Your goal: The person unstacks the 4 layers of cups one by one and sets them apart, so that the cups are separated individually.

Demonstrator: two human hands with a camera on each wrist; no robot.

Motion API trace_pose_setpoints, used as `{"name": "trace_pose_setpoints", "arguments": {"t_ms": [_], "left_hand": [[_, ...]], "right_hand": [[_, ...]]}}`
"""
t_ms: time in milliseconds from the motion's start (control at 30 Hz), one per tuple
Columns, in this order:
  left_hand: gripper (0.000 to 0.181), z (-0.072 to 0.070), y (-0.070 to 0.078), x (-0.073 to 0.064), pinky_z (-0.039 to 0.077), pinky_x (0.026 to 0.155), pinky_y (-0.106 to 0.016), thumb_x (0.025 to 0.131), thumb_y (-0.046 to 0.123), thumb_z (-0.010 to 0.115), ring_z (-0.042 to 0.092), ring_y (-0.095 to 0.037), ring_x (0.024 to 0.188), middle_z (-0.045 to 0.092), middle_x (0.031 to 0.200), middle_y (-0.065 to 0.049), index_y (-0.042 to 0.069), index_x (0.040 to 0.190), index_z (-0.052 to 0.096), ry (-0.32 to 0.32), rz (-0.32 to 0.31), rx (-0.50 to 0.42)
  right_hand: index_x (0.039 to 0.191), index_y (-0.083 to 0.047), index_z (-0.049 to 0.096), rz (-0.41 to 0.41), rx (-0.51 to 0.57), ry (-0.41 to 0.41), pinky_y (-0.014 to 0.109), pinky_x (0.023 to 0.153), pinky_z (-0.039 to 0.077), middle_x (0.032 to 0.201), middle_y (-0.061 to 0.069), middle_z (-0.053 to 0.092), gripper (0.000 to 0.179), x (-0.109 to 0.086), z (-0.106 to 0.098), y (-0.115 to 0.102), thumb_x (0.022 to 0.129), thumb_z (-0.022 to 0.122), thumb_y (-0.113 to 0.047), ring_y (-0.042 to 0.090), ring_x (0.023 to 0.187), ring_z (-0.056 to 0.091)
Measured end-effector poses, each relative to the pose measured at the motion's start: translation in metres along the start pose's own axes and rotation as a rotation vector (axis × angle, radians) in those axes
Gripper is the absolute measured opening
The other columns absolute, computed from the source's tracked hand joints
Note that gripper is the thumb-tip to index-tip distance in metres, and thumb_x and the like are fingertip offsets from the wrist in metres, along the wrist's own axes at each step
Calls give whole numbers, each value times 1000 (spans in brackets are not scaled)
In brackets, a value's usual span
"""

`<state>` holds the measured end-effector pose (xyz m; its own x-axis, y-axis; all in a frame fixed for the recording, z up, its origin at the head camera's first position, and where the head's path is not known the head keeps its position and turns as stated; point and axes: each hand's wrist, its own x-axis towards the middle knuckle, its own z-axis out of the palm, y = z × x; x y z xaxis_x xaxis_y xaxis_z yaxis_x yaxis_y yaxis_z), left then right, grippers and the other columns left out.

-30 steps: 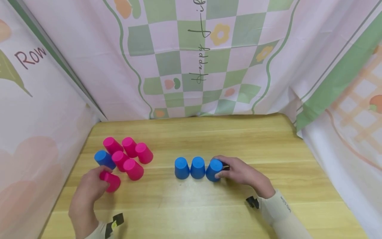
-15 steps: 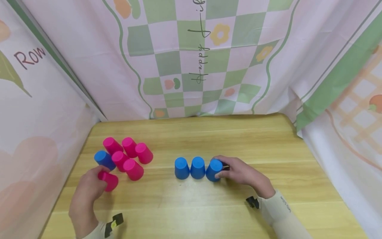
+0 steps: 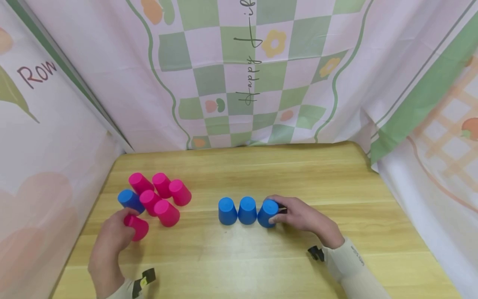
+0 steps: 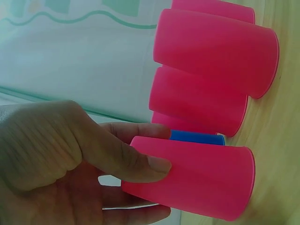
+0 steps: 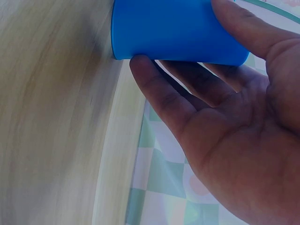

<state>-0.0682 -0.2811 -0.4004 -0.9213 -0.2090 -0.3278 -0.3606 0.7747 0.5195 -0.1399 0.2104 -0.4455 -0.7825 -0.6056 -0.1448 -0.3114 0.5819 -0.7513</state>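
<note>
My left hand (image 3: 115, 233) grips a pink cup (image 3: 137, 228), upside down, at the front of a cluster on the left. In the left wrist view the thumb lies along the side of that cup (image 4: 201, 178) and fingers reach behind it. At the right end of a row of 3 upturned blue cups, my right hand (image 3: 298, 214) holds the last blue cup (image 3: 267, 214). The right wrist view shows its thumb and fingers on opposite sides of this cup (image 5: 173, 30). Beside it stand the middle blue cup (image 3: 247, 211) and the left blue cup (image 3: 227, 211).
Several upturned pink cups (image 3: 167, 213) stand close together behind the left hand, with one blue cup (image 3: 130, 200) among them. They are all on a wooden table (image 3: 239, 261). A printed curtain (image 3: 254, 83) hangs along its back edge, and cloth hangs at both sides.
The left hand's pink cup has shifted slightly left over the last second. The right hand and the row of blue cups stay in place.
</note>
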Motion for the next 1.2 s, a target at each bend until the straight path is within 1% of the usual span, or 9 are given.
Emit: {"name": "trace_pose_setpoints", "arguments": {"t_ms": [267, 500, 600, 700, 800, 867, 933, 1033, 1200], "left_hand": [[57, 2, -2, 1, 47, 67, -36, 74, -7, 56, 53, -37, 94, 58, 113, -24, -1, 130, 53, 6, 31, -3], [54, -1, 0, -3, 50, 72, -42, 84, 3, 63, 55, -39, 98, 56, 120, -29, -2, 135, 48, 23, 27, -10], [53, -3, 4, -7, 51, 74, -45, 89, 11, 61, 53, -42, 103, 51, 127, -31, -2, 138, 45, 46, 22, -18], [52, -3, 9, -11, 50, 81, -57, 94, 20, 58, 50, -48, 114, 46, 134, -32, -1, 139, 44, 103, 41, -19], [49, -3, 15, -15, 42, 91, -67, 97, 24, 57, 44, -53, 123, 45, 137, -33, -2, 137, 47, 202, 84, -15], [46, -2, 19, -16, 39, 95, -68, 97, 25, 56, 42, -53, 125, 46, 138, -32, -2, 134, 50, 271, 115, -10], [44, -2, 24, -18, 39, 96, -67, 98, 25, 56, 44, -51, 124, 49, 136, -30, -1, 132, 52, 329, 145, -8], [38, -1, 31, -19, 41, 95, -65, 97, 23, 56, 48, -49, 122, 53, 132, -28, 1, 128, 56, 398, 183, -13], [28, 2, 42, -18, 46, 91, -62, 95, 16, 60, 55, -46, 114, 60, 122, -24, 1, 118, 63, 521, 243, -58]], "right_hand": [[125, -34, 55, 1, -5, 3, 37, 90, 51, 107, -14, 63, 37, 0, 0, 0, 91, 67, -40, 10, 98, 59], [126, -34, 55, 6, -2, 6, 37, 90, 51, 107, -14, 63, 37, 0, 0, 1, 91, 67, -40, 10, 99, 59], [126, -34, 55, 5, -3, 7, 37, 90, 52, 107, -14, 63, 37, 0, 0, 1, 91, 67, -40, 10, 100, 60], [126, -33, 55, 3, 3, 3, 36, 90, 52, 108, -14, 63, 38, 0, 0, 1, 91, 67, -40, 10, 100, 60], [127, -33, 55, 2, 10, 0, 36, 90, 52, 108, -14, 63, 38, 0, 0, 1, 91, 67, -40, 10, 101, 60], [127, -33, 55, 2, 12, -1, 35, 90, 52, 109, -14, 63, 39, 0, 0, 1, 91, 67, -40, 10, 102, 60], [127, -33, 55, 4, 12, -1, 35, 90, 52, 109, -14, 63, 39, 0, 0, 1, 91, 67, -40, 10, 102, 60], [127, -33, 55, 9, 13, -1, 36, 90, 52, 109, -14, 64, 40, 0, 0, 1, 91, 67, -41, 9, 102, 60], [127, -34, 55, 10, 13, -1, 37, 90, 51, 109, -14, 63, 39, 0, 1, 1, 91, 67, -41, 11, 101, 60]]}}
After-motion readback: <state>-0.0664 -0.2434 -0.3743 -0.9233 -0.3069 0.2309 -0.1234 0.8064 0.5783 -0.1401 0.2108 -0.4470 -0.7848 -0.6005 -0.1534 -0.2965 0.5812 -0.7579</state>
